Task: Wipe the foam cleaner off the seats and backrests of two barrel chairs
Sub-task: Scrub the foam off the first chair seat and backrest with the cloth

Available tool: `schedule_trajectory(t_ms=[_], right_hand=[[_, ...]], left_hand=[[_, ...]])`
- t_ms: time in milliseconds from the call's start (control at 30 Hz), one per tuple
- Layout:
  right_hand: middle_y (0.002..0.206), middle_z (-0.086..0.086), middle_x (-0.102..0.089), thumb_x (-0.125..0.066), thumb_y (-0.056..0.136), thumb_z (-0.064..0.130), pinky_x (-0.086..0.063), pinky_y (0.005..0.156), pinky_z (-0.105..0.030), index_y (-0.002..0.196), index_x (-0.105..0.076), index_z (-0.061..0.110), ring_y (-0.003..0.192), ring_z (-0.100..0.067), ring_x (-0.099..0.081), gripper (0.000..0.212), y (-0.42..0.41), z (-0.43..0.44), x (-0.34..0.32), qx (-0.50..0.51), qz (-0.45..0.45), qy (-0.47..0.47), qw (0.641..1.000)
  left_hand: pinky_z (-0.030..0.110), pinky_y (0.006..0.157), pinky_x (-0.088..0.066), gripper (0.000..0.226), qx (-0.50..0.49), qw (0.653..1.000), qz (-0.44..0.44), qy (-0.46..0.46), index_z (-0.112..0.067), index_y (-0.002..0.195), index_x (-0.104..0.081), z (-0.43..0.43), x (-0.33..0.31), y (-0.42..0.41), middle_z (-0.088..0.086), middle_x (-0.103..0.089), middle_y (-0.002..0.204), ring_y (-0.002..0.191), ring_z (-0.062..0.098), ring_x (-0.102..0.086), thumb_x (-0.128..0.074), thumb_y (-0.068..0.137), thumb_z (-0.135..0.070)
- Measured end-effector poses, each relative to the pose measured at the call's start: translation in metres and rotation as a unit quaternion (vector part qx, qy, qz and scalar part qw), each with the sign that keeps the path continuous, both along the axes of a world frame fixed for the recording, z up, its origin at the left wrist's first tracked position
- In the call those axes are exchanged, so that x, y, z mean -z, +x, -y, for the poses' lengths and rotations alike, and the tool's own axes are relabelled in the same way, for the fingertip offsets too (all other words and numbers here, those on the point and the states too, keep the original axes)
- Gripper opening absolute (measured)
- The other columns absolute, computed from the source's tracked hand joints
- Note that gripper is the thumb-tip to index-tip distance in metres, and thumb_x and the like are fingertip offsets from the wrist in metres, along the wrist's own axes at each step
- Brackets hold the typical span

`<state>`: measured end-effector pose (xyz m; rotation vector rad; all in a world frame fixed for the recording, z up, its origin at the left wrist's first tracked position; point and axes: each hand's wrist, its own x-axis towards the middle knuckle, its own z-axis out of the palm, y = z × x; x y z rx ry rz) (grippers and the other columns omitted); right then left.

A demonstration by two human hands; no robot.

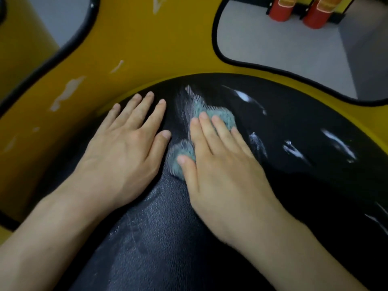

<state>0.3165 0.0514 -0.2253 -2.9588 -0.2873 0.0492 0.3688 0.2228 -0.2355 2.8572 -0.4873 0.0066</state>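
Your right hand (218, 164) flat, fingers straight, pressing a grey cloth (222, 116) onto the black seat (294, 181), left hand (123, 148) flat and spread just left, foam streaks (336, 143) right, yellow backrest (147, 49) far.

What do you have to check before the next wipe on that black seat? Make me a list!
1. Grey-blue fluffy cloth under right hand: ok, flat fingers press it.
2. Left hand steadying black leather seat: ok, lies flat.
3. White foam streaks gone from seat: not ok, several lie on its right side.
4. Yellow backrest wiped: not ok, white foam patches on it.
5. Cloth clean enough: cannot tell, blurred.
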Motion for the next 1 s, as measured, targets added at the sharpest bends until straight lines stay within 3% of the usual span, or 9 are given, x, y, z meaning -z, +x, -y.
schedule_trajectory(t_ms=[100,233,300,467,600,667,800,900,1000], right_hand=[[0.163,-0.010,-0.030,-0.021,0.102,0.045,-0.026,0.121,-0.049,0.156,-0.032,0.006,0.152,-0.024,-0.023,0.067,-0.017,0.002,0.003,0.010,0.015,0.005,1.000],[0.169,-0.006,0.001,-0.008,0.104,0.046,-0.002,0.126,-0.043,0.161,-0.002,0.012,0.155,-0.019,0.005,0.067,0.016,-0.001,-0.003,-0.002,-0.034,-0.011,0.999],[0.169,-0.006,0.008,-0.011,0.106,0.045,0.004,0.125,-0.042,0.161,0.004,0.012,0.154,-0.019,0.011,0.065,0.040,-0.004,-0.006,-0.002,-0.048,-0.015,0.999],[0.169,-0.007,-0.001,-0.006,0.105,0.045,-0.004,0.126,-0.043,0.161,-0.003,0.011,0.155,-0.020,0.004,0.066,0.024,-0.002,-0.001,-0.010,-0.031,-0.024,0.999],[0.162,-0.008,-0.031,-0.020,0.102,0.047,-0.022,0.121,-0.042,0.156,-0.032,0.007,0.152,-0.022,-0.025,0.067,-0.019,0.007,0.002,-0.023,0.011,-0.009,1.000],[0.165,-0.006,-0.026,-0.015,0.102,0.048,-0.016,0.123,-0.039,0.158,-0.027,0.009,0.153,-0.020,-0.020,0.069,-0.010,0.007,0.000,-0.032,-0.004,-0.022,0.999],[0.169,-0.001,0.007,-0.004,0.104,0.045,0.003,0.126,-0.038,0.161,0.003,0.016,0.154,-0.015,0.009,0.064,0.046,-0.003,-0.010,-0.021,-0.053,-0.032,0.998],[0.169,-0.003,0.002,-0.005,0.105,0.043,0.000,0.126,-0.041,0.161,-0.002,0.014,0.155,-0.018,0.005,0.064,0.061,-0.007,-0.007,-0.004,-0.040,-0.032,0.999],[0.168,-0.005,-0.012,-0.009,0.101,0.047,-0.010,0.126,-0.041,0.161,-0.014,0.011,0.155,-0.020,-0.007,0.070,0.023,-0.003,-0.001,-0.007,-0.009,-0.028,1.000]], left_hand=[[0.034,0.124,0.003,0.080,-0.001,1.000,0.007,-0.001,-0.024,0.164,-0.016,0.001,0.001,0.000,0.002,-0.008,0.171,0.157,0.016,-0.001,-0.003,0.094,-0.061],[0.033,0.123,0.004,0.079,0.000,1.000,0.009,-0.001,-0.022,0.163,-0.018,0.001,0.002,0.000,0.003,-0.010,0.171,0.157,0.017,-0.003,-0.005,0.094,-0.058],[0.032,0.123,0.004,0.079,0.002,1.000,0.010,-0.001,-0.022,0.163,-0.019,0.000,0.001,0.000,0.003,-0.010,0.171,0.157,0.017,-0.003,-0.005,0.094,-0.057],[0.034,0.124,0.005,0.079,-0.001,1.000,-0.001,0.004,-0.023,0.164,-0.014,0.001,-0.001,-0.001,0.003,-0.006,0.171,0.157,0.017,0.000,-0.001,0.093,-0.057],[0.035,0.125,0.004,0.078,-0.004,1.000,0.003,0.000,-0.023,0.164,-0.014,0.002,-0.001,-0.001,0.003,-0.006,0.171,0.158,0.018,0.000,-0.002,0.095,-0.057],[0.035,0.125,0.004,0.077,-0.005,1.000,0.006,-0.001,-0.023,0.164,-0.013,0.002,0.001,-0.001,0.003,-0.005,0.171,0.158,0.018,0.001,-0.002,0.095,-0.056],[0.035,0.125,0.004,0.075,-0.004,1.000,0.009,0.001,-0.023,0.164,-0.013,0.000,0.002,0.000,0.003,-0.005,0.171,0.157,0.017,0.001,-0.003,0.096,-0.054],[0.035,0.125,0.003,0.073,-0.002,1.000,0.006,-0.001,-0.022,0.164,-0.015,0.000,0.002,0.000,0.004,-0.007,0.171,0.158,0.018,-0.001,-0.007,0.097,-0.052],[0.035,0.125,0.003,0.075,0.000,1.000,0.004,-0.002,-0.022,0.164,-0.014,0.000,0.001,-0.001,0.004,-0.006,0.171,0.157,0.017,0.000,-0.004,0.096,-0.054]])
